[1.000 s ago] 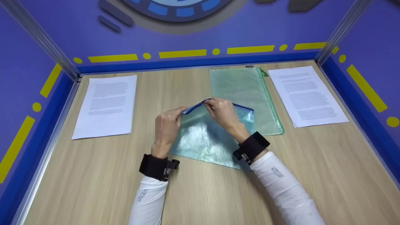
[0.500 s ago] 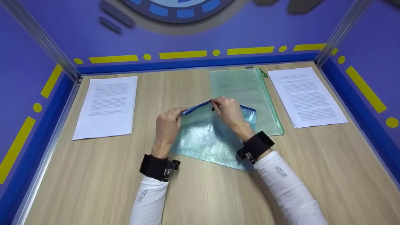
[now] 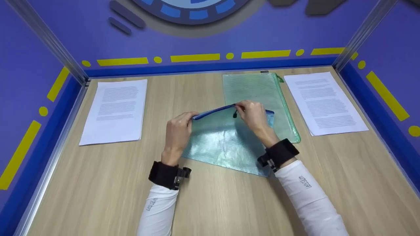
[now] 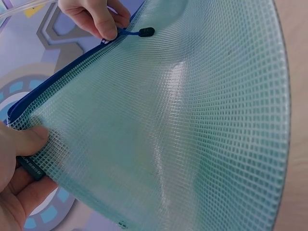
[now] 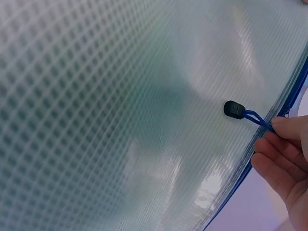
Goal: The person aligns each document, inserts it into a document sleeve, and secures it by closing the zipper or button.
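Note:
A translucent mesh zipper pouch (image 3: 216, 144) with a blue zipper edge (image 3: 213, 112) is held tilted, its far edge raised. My left hand (image 3: 178, 132) grips the pouch's top left corner, thumb on the mesh and fingers behind, beside a small dark tag (image 4: 32, 168). Along the zipper, my right hand (image 3: 254, 118) pinches the zipper pull; its blue cord and black end piece (image 5: 234, 109) hang out over the mesh. In the left wrist view the right-hand fingers (image 4: 103, 21) are at the slider on the zipper line.
Behind the held pouch lies a green mesh zipper pouch (image 3: 252, 87), partly covered by it. A printed paper stack (image 3: 116, 111) lies on the left of the wooden table (image 3: 108, 196), another paper stack (image 3: 326, 103) on the right. Blue-purple panels (image 3: 183, 42) wall the back and sides.
My right hand has slid rightward along the zipper with the pull, and the zipper edge between the hands has straightened. The left hand keeps its grip on the corner.

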`<state>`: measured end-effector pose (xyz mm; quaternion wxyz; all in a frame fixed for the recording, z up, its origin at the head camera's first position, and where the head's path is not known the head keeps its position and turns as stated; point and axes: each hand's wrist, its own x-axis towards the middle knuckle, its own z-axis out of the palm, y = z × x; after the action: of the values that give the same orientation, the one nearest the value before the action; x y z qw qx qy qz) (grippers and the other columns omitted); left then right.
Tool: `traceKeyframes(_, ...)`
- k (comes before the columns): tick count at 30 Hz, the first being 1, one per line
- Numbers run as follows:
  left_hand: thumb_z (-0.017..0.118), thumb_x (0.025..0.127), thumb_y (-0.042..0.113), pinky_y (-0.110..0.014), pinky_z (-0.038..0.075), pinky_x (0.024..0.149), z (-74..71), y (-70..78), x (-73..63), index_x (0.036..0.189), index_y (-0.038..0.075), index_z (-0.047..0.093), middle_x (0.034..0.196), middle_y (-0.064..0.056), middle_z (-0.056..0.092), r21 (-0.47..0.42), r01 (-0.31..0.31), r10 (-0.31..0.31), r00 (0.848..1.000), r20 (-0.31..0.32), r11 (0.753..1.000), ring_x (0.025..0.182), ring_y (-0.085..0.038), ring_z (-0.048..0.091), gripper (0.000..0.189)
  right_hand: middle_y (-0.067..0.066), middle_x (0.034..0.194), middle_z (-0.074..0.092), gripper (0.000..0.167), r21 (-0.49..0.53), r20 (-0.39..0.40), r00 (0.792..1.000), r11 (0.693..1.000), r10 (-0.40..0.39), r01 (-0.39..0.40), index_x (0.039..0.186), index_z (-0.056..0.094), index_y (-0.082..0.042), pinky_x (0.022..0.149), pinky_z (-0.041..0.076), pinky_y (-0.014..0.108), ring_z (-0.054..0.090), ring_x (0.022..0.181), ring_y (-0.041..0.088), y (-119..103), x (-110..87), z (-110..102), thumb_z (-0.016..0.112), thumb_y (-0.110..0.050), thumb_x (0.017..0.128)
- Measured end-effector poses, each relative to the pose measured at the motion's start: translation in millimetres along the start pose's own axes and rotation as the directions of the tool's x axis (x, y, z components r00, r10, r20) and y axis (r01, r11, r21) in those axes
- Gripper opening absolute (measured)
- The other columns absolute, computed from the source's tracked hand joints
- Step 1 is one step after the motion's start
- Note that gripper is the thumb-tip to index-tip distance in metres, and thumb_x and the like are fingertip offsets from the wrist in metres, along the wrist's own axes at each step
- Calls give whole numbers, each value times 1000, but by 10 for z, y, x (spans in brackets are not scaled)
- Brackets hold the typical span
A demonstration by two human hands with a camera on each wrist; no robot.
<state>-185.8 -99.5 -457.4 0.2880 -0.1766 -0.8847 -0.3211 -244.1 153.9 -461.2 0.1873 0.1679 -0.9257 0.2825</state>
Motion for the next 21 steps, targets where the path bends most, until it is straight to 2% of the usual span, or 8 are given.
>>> traceKeyframes(10, 60, 90, -11, -34, 61, 79, 1, -15, -5, 102, 3, 75, 99, -12, 78, -7, -5, 5, 1000, -12, 1000, 92, -24, 75, 23, 19, 92, 76, 16, -9, 3, 1000, 1000, 5, -5, 99, 76, 1, 70, 60, 41, 74, 79, 30, 63, -6, -84, 65, -10, 95)
traceKeyframes(21, 60, 92, -8, -33, 60, 81, -51, -66, -13, 102, 3, 75, 98, -12, 77, -36, 30, -30, 999, -10, 999, 93, -24, 75, 21, 21, 92, 76, 16, -46, -15, 997, 996, 79, -79, 98, 77, 3, 71, 59, 45, 73, 81, 33, 253, -65, -157, 67, -9, 93)
